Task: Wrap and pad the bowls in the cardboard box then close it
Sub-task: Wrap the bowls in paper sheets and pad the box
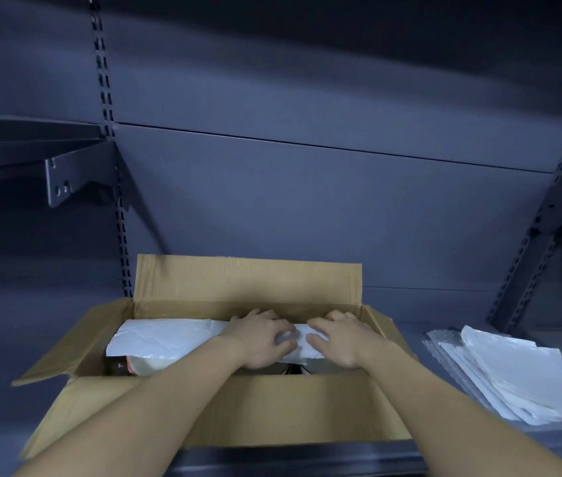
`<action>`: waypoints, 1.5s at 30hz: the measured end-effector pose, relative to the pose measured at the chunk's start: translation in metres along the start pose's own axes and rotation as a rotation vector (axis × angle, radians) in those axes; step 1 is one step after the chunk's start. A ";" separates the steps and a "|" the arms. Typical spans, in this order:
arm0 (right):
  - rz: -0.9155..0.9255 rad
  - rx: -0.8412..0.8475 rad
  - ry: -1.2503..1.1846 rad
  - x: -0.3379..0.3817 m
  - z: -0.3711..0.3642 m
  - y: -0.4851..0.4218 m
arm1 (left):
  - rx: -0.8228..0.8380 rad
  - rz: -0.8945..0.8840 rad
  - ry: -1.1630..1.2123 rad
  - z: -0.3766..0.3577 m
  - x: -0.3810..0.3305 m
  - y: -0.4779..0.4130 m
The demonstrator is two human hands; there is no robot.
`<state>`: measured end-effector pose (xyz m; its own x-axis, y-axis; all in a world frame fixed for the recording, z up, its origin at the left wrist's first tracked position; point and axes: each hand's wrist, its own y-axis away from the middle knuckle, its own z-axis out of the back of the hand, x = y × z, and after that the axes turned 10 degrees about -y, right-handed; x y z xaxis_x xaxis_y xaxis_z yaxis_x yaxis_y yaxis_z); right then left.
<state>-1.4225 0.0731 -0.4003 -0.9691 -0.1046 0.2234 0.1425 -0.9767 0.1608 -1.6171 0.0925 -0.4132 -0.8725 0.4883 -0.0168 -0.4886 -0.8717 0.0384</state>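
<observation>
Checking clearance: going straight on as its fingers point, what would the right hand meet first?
Probably the left hand, close ahead over the white sheet; otherwise the box's far wall. Depth unclear.

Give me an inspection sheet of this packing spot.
Surface: dark shelf.
Job's things: cardboard box open, rear flap upright; white sheet lies over the contents; stack of spare sheets right of the box.
Clutter: nothing seen.
Hands: left hand and right hand press on the white sheet inside the box.
Cables: nothing seen.
Surroundings: back panel, slotted uprights, shelf bracket at left.
</observation>
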 end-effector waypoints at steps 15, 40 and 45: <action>-0.042 -0.174 -0.040 -0.010 0.036 0.047 | -0.026 0.066 0.161 0.042 -0.031 0.009; -0.428 -0.340 -0.104 -0.244 0.034 0.167 | -0.124 -0.276 0.063 0.035 -0.256 -0.092; -0.460 -0.461 -0.132 -0.281 0.014 0.174 | -0.094 -0.328 0.092 0.011 -0.292 -0.115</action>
<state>-1.1224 -0.0652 -0.4214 -0.8737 0.3374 0.3506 -0.4090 -0.8995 -0.1538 -1.3058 0.0508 -0.4022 -0.6637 0.7409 -0.1027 -0.7375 -0.6711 -0.0758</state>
